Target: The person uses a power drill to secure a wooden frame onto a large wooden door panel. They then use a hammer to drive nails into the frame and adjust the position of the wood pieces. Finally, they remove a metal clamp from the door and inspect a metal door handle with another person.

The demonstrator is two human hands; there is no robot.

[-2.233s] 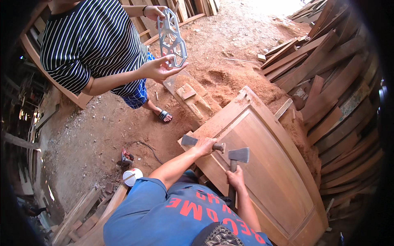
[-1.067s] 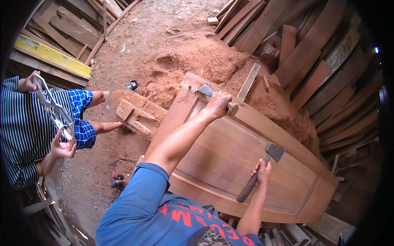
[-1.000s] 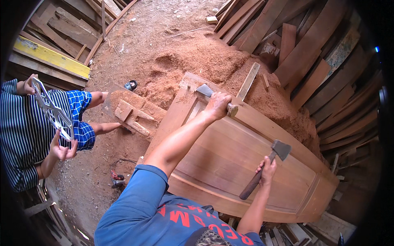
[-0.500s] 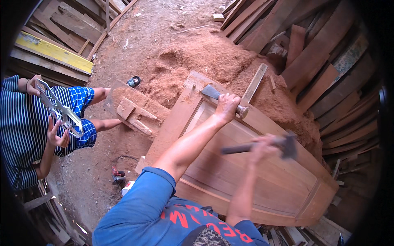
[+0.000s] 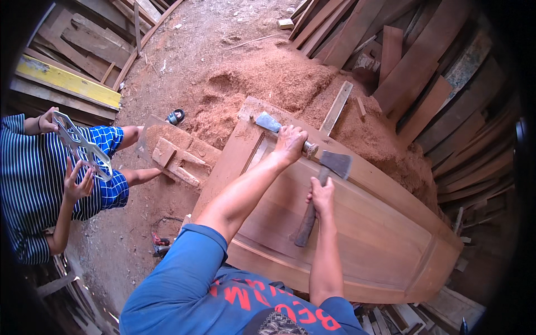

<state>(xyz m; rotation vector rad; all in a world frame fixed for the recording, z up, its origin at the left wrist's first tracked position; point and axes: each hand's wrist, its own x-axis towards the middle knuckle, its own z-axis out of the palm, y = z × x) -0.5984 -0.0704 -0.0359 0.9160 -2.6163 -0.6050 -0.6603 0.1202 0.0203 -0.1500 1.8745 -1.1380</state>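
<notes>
A panelled wooden door (image 5: 357, 229) lies flat in front of me. My left hand (image 5: 291, 143) is wrapped round the handle of a wide chisel (image 5: 269, 122), whose blade is over the door's far left corner. The chisel's handle end sticks out on the right side of my fist. My right hand (image 5: 321, 196) grips a hatchet (image 5: 335, 163) partway up its dark handle, above the door panel. The hatchet head is just right of the chisel's handle end, with a small gap between them in this view. Wood chips lie near the blade.
Beyond the door rises a sawdust heap (image 5: 268, 72), with a wooden strip (image 5: 337, 109) leaning there. Boards (image 5: 424, 89) stand at right. At left a person in a striped shirt (image 5: 39, 184) holds a metal frame (image 5: 84, 146). A red power tool (image 5: 160, 244) lies on the ground.
My right hand has swung the hatchet leftward, bringing its head from over the door's right part to beside the chisel's handle end. My left hand keeps its grip on the chisel.
</notes>
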